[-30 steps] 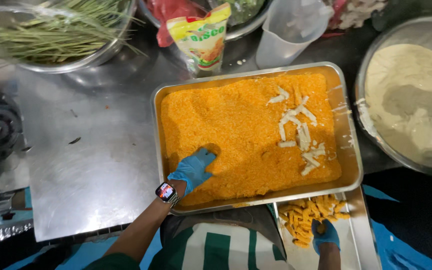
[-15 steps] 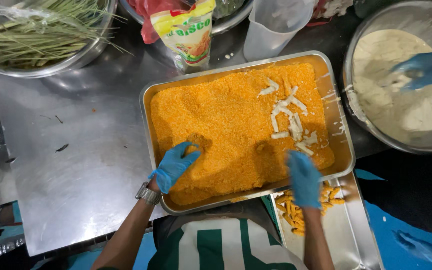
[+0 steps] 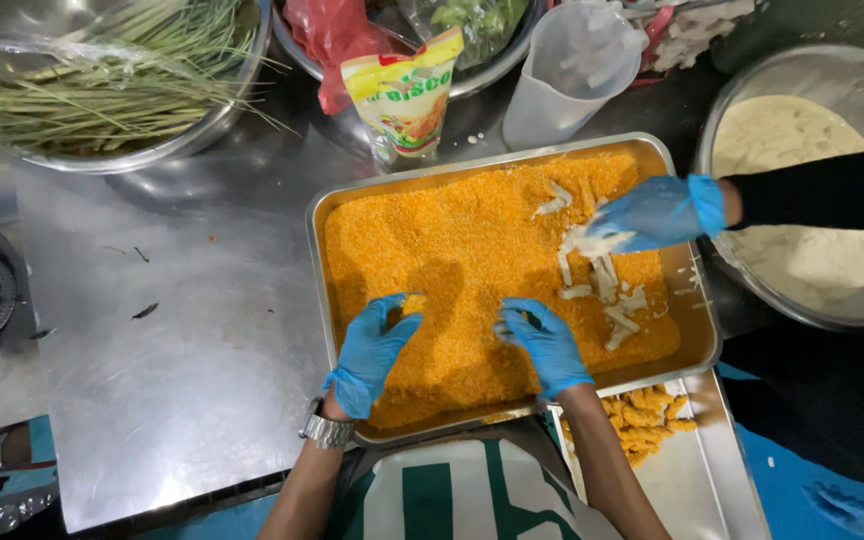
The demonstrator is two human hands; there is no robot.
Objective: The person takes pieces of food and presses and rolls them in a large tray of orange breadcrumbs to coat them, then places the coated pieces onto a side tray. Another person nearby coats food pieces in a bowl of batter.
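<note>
Steel counter (image 3: 182,350) holds crumb tray (image 3: 332,215); left hand (image 3: 372,352) and right hand (image 3: 544,342), fingers spread, dig crumbs mid-tray, white sticks (image 3: 607,290) right of them; co-worker's glove (image 3: 657,212) crowds in, collision or spillage likely.

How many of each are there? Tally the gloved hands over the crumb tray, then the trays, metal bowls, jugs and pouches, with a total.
Blue-gloved hands: 3 (left hand, right hand, co-worker's hand)
Trays: 2 (crumb tray, lower tray)
Metal bowls: 3 (batter bowl, greens bowl, middle bowl)
Plastic jug: 1
Yellow pouch: 1
Total: 10
</note>
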